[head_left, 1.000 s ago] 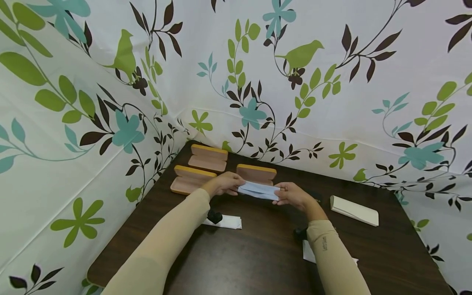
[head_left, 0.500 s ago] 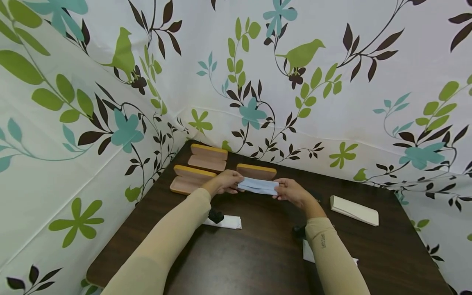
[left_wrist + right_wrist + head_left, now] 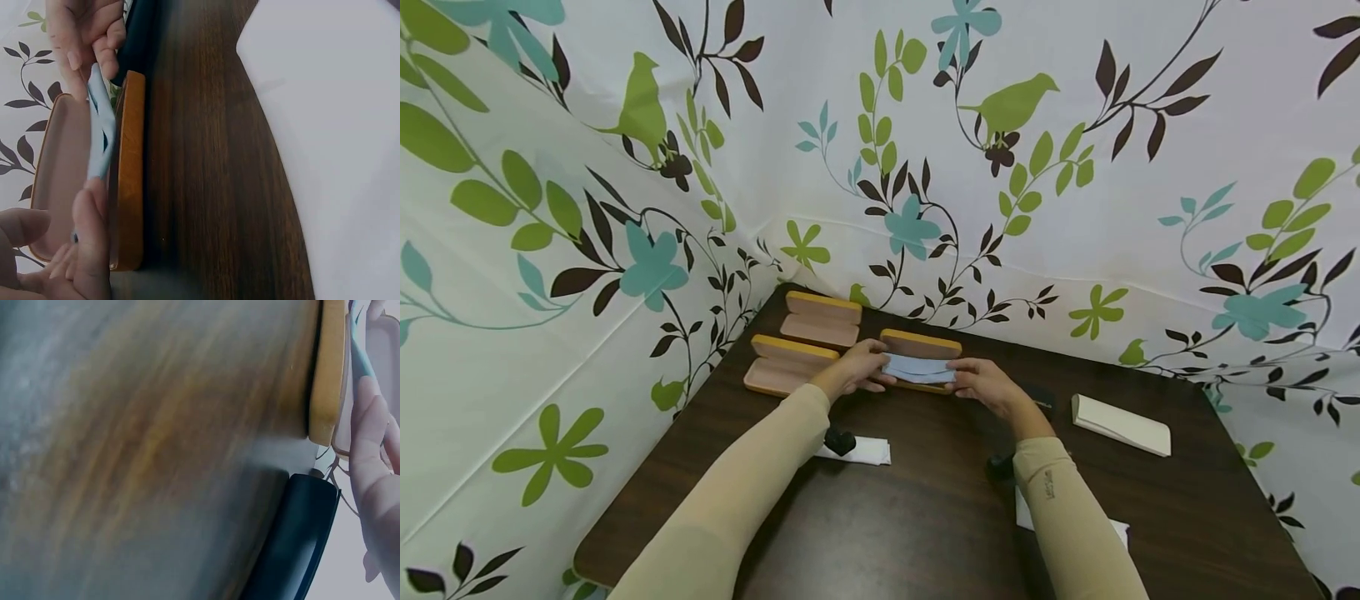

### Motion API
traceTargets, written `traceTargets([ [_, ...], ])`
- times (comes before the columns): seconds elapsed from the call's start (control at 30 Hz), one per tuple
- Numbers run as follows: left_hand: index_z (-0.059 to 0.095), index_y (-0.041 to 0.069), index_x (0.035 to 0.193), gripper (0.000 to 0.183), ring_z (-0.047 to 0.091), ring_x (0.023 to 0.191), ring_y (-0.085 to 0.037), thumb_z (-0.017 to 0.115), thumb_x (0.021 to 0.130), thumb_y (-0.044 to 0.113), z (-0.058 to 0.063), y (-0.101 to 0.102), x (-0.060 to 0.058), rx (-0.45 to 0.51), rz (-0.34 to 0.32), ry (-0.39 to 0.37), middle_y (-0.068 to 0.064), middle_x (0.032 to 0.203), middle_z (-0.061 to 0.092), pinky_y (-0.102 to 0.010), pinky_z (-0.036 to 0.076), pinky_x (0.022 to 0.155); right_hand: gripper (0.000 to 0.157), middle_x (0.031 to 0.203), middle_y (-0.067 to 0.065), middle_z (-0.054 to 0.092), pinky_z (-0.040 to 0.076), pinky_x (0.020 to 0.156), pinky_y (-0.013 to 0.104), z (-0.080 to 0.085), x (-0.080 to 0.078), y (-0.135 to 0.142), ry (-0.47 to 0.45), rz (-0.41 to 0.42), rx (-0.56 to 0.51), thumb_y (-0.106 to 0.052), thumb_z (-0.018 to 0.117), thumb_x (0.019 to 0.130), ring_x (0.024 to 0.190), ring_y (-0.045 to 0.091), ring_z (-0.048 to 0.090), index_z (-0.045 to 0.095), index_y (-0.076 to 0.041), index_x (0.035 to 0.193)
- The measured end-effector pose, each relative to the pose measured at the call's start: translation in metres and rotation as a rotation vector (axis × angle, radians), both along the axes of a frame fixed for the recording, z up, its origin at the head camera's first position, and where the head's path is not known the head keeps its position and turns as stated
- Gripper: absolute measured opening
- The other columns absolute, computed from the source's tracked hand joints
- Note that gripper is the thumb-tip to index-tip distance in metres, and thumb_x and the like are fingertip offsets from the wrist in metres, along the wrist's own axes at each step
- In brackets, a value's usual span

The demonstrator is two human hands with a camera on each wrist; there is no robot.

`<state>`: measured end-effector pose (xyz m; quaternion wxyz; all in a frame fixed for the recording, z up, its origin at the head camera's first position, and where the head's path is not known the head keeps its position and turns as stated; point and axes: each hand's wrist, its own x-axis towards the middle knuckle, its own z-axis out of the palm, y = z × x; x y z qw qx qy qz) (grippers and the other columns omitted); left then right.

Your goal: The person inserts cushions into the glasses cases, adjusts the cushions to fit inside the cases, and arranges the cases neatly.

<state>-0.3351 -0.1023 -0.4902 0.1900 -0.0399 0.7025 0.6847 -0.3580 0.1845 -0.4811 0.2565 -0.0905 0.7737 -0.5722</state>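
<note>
Both hands hold a light blue folded cloth (image 3: 919,369) stretched level between them, over an open glasses case (image 3: 921,343) with a yellow-orange shell and pinkish lining. My left hand (image 3: 861,367) pinches the cloth's left end between thumb and fingers. At the other end, my right hand (image 3: 988,386) pinches it the same way. In the left wrist view the cloth (image 3: 102,128) is seen nearly edge-on, with gaps between its layers, in front of the case's lining. Cloth and fingers hide part of the case's lower half.
Two more open cases, one at the back (image 3: 822,321) and one nearer (image 3: 786,367), stand left of the hands. A dark case (image 3: 294,544) lies close to the right hand. A cream folded piece (image 3: 1122,425) lies at right. White folded pieces (image 3: 871,451) lie near the forearms.
Both hands have moved the cloth slightly left and away from the body, over the open case. The right hand has come nearer the left, and the cloth now sags a little.
</note>
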Motion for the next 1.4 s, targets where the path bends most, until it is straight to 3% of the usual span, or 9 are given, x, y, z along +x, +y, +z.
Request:
traceTargets([
  [0.23,0.043,0.003,0.150,0.045,0.069,0.108,-0.031,0.048,0.109,0.019,-0.001,-0.004,0.001,0.013,-0.006,-0.001,-0.021,0.149,0.045,-0.036,0.062,0.075,0.043,0.126,0.024,0.057,0.054,0.095,0.039,0.000,0.003,-0.001,-0.003,0.059,0.036,-0.011,0.043,0.110,0.113,0.030,0.065,0.042,0.008,0.149],
  [0.5,0.036,-0.002,0.154,0.052,0.067,0.112,-0.031,0.047,0.109,0.022,0.001,-0.004,0.002,-0.019,0.006,-0.036,-0.023,0.156,0.037,-0.033,0.060,0.077,0.045,0.115,0.019,0.063,0.056,0.087,0.038,-0.004,0.002,-0.002,0.034,0.110,0.156,-0.019,0.045,0.111,0.098,0.024,0.070,0.045,0.002,0.149],
  [0.6,0.039,-0.002,0.153,0.050,0.067,0.109,-0.030,0.047,0.109,0.021,0.003,-0.002,0.004,-0.077,0.019,-0.013,-0.023,0.149,0.044,-0.031,0.059,0.072,0.045,0.114,0.022,0.066,0.056,0.082,0.036,-0.003,0.003,-0.004,0.068,0.133,0.218,-0.020,0.045,0.110,0.098,0.024,0.070,0.045,0.002,0.150],
  [0.7,0.044,-0.003,0.150,0.048,0.067,0.104,-0.029,0.047,0.108,0.019,0.006,0.002,0.005,-0.154,0.031,0.039,-0.022,0.142,0.051,-0.030,0.059,0.068,0.046,0.127,0.025,0.062,0.056,0.082,0.039,0.001,0.007,-0.008,0.118,0.173,0.294,-0.021,0.045,0.111,0.104,0.029,0.069,0.043,0.002,0.151],
  [0.9,0.055,0.000,0.143,0.042,0.067,0.094,-0.026,0.049,0.107,0.021,0.009,0.005,0.004,-0.313,0.053,0.105,-0.017,0.133,0.059,-0.033,0.058,0.069,0.050,0.138,0.026,0.055,0.057,0.085,0.045,0.013,0.013,-0.012,0.169,0.210,0.424,-0.023,0.046,0.110,0.106,0.030,0.067,0.040,0.002,0.153],
  [1.1,0.067,-0.004,0.114,0.031,0.059,0.067,-0.019,0.047,0.104,0.017,0.014,0.007,0.004,-0.376,0.097,0.158,-0.009,0.087,0.062,-0.030,0.049,0.059,0.047,0.130,0.024,0.060,0.057,0.078,0.042,0.021,0.013,-0.009,0.245,0.145,0.496,-0.020,0.047,0.109,0.101,0.029,0.067,0.044,0.004,0.149],
  [1.23,0.064,0.003,0.100,0.023,0.052,0.058,-0.018,0.046,0.103,0.018,0.021,0.010,0.004,-0.538,0.159,0.279,-0.004,0.074,0.058,-0.031,0.043,0.054,0.040,0.123,0.024,0.061,0.055,0.076,0.041,0.023,0.013,-0.010,0.326,0.051,0.504,-0.017,0.047,0.109,0.096,0.031,0.067,0.052,0.003,0.143],
  [1.33,0.066,0.011,0.111,0.020,0.060,0.072,-0.018,0.050,0.102,0.019,0.026,0.012,0.002,-0.747,0.200,0.437,-0.002,0.095,0.065,-0.033,0.049,0.058,0.037,0.128,0.025,0.055,0.053,0.080,0.046,0.023,0.012,-0.012,0.433,-0.032,0.496,-0.014,0.048,0.107,0.096,0.035,0.066,0.052,0.003,0.140],
  [1.4,0.065,0.013,0.124,0.027,0.064,0.091,-0.022,0.052,0.100,0.016,0.028,0.014,0.000,-0.881,0.178,0.554,-0.003,0.116,0.065,-0.037,0.055,0.068,0.040,0.140,0.025,0.047,0.050,0.091,0.051,0.021,0.010,-0.013,0.508,-0.058,0.502,-0.012,0.049,0.106,0.111,0.038,0.062,0.047,0.003,0.144],
])
